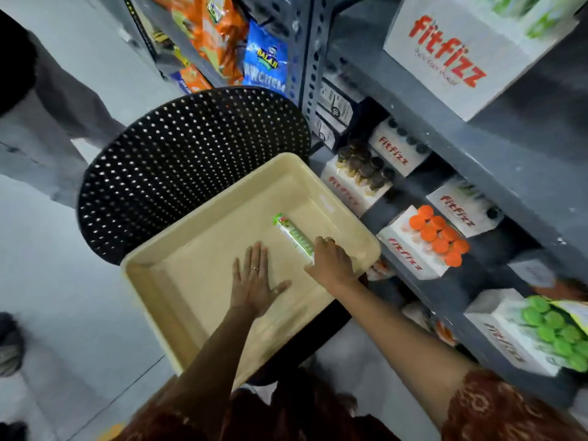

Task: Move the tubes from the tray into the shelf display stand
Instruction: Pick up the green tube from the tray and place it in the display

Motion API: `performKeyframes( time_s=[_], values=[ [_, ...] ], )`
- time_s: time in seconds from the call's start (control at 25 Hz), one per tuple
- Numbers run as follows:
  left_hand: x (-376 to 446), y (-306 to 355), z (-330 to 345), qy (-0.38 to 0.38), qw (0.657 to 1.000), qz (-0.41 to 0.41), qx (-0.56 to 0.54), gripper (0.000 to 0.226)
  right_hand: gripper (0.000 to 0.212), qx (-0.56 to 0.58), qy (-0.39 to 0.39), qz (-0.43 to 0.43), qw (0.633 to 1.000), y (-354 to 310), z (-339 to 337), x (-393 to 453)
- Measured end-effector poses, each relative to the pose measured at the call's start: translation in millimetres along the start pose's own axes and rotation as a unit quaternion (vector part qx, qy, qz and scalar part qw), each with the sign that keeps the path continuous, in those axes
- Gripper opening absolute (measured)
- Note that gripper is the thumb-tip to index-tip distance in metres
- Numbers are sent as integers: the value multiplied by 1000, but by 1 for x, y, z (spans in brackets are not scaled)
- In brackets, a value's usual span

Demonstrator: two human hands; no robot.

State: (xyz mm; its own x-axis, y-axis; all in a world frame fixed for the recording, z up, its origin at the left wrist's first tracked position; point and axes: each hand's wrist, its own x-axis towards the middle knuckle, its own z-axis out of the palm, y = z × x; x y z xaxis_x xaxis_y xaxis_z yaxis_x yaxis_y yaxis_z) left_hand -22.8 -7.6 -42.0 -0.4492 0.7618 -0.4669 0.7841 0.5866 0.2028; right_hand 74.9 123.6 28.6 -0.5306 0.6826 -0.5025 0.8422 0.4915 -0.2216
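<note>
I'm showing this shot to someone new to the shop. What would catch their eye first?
Probably the cream tray on the black perforated chair at centre, holding a single green tube. The right hand is at the tube's near end, while the left hand lies flat on the tray floor. To the right, shelf display boxes show clusters of orange caps and green caps.

Tray (178,265) sat on the stool (178,154), shelf unit (445,173) to its right. One tube (292,235) lay in the tray's right half. Left hand (254,278) rested flat in the tray, left of the tube; right hand (331,262) at the tube's near end. Display stands (410,253) stood on the shelves.
</note>
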Motion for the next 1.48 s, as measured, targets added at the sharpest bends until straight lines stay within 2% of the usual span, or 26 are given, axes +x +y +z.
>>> performKeyframes(
  time_s=[0.12,0.32,0.48,0.6,0.72,0.88,1.0,1.16,1.24,1.36,1.48],
  values=[
    [1,0,-1,-9,1000,-1,-12,115,43,-23,-5,8,1000,0,10,2],
    [2,3,-9,-38,999,-6,-9,116,30,28,41,17,999,-2,-1,-2],
    [0,12,-21,-55,998,-19,3,93,30,68,102,-11,992,-2,-41,-11],
    [-10,25,-40,-34,998,15,45,84,31,72,126,-44,988,4,-85,-21],
    [-20,47,-66,-26,997,44,56,78,37,87,133,-39,986,21,-138,-41],
    [-19,100,-104,36,992,109,58,72,30,89,166,-39,981,51,-217,-86],
    [-20,153,-137,102,978,175,53,67,44,78,210,-36,974,74,-267,-130],
    [-24,225,-172,194,947,252,48,63,28,50,251,-17,967,111,-317,-188],
    [-29,261,-183,223,930,287,55,67,22,33,264,2,964,130,-335,-214],
    [-32,312,-194,242,909,337,45,88,21,26,291,20,956,157,-355,-246],
    [-30,351,-197,232,904,356,53,68,24,19,309,51,950,181,-367,-266]
  ],
)
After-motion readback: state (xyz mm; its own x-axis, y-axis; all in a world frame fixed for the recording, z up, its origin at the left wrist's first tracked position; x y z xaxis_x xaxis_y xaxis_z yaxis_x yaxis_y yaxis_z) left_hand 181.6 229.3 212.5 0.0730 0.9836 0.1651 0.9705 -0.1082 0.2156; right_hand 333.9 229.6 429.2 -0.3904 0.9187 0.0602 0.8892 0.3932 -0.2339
